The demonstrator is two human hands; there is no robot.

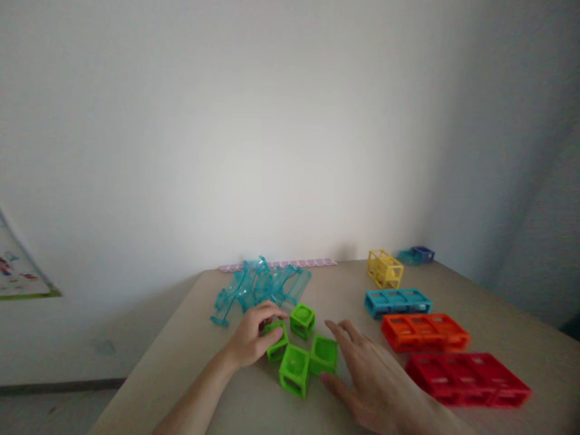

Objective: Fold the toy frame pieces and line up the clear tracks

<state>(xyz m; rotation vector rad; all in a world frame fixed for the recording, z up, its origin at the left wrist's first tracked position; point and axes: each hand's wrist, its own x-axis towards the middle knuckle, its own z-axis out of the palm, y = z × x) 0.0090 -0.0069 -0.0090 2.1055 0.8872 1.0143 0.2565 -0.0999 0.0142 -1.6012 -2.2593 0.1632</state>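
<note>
Several green open-frame cubes sit close together on the table between my hands. My left hand is closed around the leftmost green cube, its thumb along the near side and its fingers curled behind. My right hand is open, with thumb and fingers spread beside the right green cube; whether it touches the cube I cannot tell. A front green cube lies between these two, near the right one. A little behind them stands the back green cube.
A pile of clear teal plastic pieces lies at the back left, before a patterned strip by the wall. On the right stand a yellow frame block, a blue row, an orange row, a red row and a dark blue piece.
</note>
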